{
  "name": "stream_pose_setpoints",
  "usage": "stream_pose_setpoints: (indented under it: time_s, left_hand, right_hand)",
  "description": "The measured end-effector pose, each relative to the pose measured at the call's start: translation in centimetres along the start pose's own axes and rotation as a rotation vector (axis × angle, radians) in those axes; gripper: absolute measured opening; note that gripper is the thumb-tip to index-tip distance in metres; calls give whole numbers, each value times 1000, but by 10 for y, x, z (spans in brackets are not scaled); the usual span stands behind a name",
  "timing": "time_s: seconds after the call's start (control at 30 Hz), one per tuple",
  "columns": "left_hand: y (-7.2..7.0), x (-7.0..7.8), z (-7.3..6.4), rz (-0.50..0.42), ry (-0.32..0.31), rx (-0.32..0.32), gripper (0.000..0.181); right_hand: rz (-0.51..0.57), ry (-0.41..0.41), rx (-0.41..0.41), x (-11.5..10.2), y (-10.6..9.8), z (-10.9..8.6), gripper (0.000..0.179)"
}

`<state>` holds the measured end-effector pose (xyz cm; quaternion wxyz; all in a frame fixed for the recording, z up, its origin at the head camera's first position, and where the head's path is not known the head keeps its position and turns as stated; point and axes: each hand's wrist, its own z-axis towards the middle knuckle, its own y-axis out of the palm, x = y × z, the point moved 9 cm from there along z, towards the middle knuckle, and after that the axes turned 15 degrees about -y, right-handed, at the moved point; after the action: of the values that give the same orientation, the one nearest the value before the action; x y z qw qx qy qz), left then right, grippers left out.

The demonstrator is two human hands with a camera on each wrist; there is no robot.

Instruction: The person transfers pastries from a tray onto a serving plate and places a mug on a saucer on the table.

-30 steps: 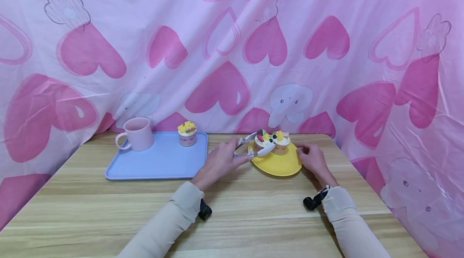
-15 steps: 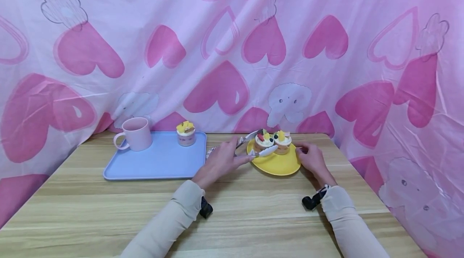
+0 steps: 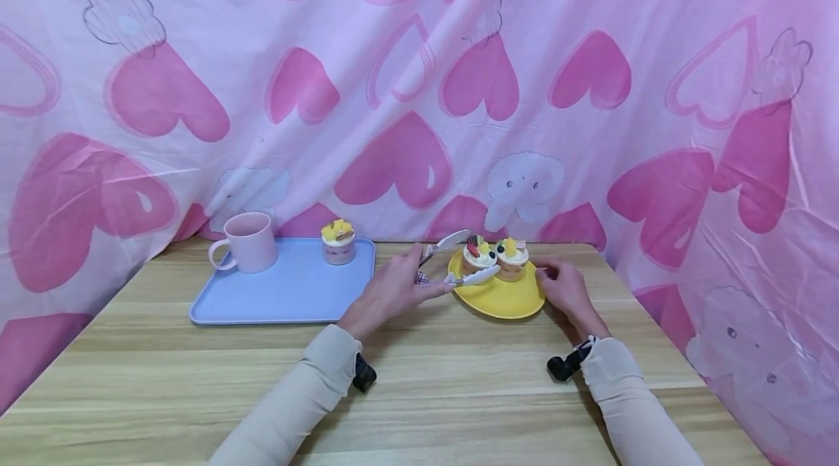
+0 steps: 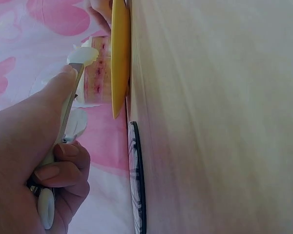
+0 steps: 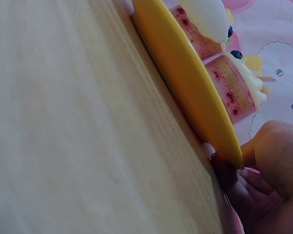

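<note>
My left hand holds a pair of tongs with white tips, their arms spread apart. The near tip overlaps the front of the left dessert cup; the far tip is behind and left of it. This cup, topped with cream and fruit, stands upright on a yellow plate. Touching or very close to its right side is a second dessert cup, also fruit-topped. At the plate's right rim, my right hand pinches the edge, thumb above and fingers underneath in the right wrist view.
A blue tray lies to the left, bearing a pink mug and another dessert cup. A flat, dark-edged patterned piece lies on the table near my left hand. A pink heart-print cloth hangs behind the table.
The tongs have spread wider and drawn slightly left, their far tip moving away from the left dessert cup. My right hand keeps its grip on the plate.
</note>
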<state>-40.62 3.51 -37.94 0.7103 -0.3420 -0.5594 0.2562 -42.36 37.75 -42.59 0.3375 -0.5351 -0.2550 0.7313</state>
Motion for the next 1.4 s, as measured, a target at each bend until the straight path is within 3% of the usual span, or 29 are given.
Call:
stream_pose_setpoints:
  time_s: [0.27,0.5,1.1,1.4]
  left_hand:
    - [-2,-2,-3,-40,5,-24,77]
    - [-13,-6,-9,-133,-10,-44,71]
    - [-32,-25,-26,-34,-43,32,68]
    - [-49,-36,-35,6,-50,82,70]
  right_hand:
    - [-10,-10,3,-1,-1,-1,35]
    - [-22,-32,26,-3,-3,0,34]
    - [1,-17,10,0,0,-1,36]
    - [-1,-14,9,-2,-2,-3,38]
